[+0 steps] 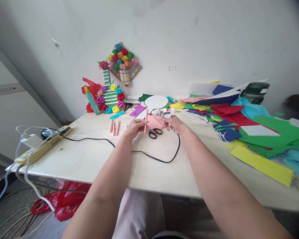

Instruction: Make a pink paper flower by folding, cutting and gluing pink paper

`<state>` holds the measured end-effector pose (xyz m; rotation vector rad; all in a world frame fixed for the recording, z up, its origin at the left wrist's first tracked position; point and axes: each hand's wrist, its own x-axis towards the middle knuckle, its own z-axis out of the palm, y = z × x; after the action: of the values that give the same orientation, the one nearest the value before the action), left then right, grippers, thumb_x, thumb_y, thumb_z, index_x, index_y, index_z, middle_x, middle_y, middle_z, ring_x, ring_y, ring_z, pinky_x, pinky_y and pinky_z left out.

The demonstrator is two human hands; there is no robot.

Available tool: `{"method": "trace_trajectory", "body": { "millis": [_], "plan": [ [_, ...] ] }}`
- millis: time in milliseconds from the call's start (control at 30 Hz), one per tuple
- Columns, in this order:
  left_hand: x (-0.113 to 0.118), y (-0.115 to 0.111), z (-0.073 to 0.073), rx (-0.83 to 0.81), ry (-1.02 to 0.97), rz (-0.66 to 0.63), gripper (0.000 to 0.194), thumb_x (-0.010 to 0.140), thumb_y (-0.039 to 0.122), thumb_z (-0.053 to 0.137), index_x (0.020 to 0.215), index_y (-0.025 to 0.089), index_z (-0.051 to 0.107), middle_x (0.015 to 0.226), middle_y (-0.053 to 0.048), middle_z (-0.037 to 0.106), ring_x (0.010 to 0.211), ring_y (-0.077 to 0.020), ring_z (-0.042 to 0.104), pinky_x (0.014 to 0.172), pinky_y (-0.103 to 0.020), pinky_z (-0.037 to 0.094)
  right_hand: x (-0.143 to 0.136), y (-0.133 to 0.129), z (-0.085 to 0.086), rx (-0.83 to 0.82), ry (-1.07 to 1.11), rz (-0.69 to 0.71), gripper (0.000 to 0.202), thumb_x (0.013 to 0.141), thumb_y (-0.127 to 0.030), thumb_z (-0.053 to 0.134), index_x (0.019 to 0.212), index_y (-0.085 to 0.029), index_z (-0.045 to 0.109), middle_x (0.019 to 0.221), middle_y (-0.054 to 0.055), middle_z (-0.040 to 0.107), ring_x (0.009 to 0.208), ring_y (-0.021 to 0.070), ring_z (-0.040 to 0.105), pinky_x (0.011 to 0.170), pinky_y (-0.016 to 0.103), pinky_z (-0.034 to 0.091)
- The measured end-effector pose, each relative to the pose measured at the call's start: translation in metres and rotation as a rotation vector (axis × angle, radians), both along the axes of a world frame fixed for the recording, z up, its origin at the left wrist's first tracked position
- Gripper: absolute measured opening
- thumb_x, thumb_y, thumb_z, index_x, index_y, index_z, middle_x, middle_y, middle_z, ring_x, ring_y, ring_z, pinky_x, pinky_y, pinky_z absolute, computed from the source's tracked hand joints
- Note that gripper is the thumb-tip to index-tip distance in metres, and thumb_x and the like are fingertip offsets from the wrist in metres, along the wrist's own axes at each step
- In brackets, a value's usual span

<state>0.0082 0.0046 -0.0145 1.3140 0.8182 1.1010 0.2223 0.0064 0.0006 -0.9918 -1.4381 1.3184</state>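
My left hand pinches a thin pink paper roll and holds it upright. A white glue gun is gripped in my right hand, its nozzle end pointing left toward the roll. From its handle a black cord loops across the table. Between my hands, black-handled scissors lie on the table beside a sheet of pink paper. To the left of my left hand rest several more pink paper rolls.
A power strip with cables sits at the table's left edge. Paper-flower crafts and a green glue bottle stand at the back. Coloured paper sheets pile up on the right. A white disc lies behind my hands.
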Motion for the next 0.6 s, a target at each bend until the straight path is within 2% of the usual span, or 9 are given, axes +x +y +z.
{"method": "trace_trajectory", "body": {
  "millis": [300,600],
  "plan": [
    [-0.0006,0.0001,-0.001,0.008,0.019,0.001,0.034,0.06,0.037,0.074,0.077,0.009,0.063,0.063,-0.007,0.064,0.051,-0.0138,0.059,0.045,-0.023,0.044,-0.0028,-0.0014,0.0016,0.027,0.004,-0.06,0.039,0.06,-0.044,0.071,0.046,-0.016,0.048,0.036,-0.002,0.048,0.026,0.0042,0.031,0.028,0.021,0.03],
    [0.0003,-0.0005,-0.001,-0.002,0.006,-0.001,0.032,0.06,0.032,0.074,0.078,0.008,0.064,0.064,-0.007,0.065,0.052,-0.015,0.06,0.045,-0.024,0.045,-0.0031,0.0008,-0.0002,0.026,0.051,-0.083,0.039,0.062,-0.043,0.071,0.047,-0.016,0.047,0.037,-0.002,0.048,0.027,0.0046,0.032,0.028,0.021,0.03]
  ]
}}
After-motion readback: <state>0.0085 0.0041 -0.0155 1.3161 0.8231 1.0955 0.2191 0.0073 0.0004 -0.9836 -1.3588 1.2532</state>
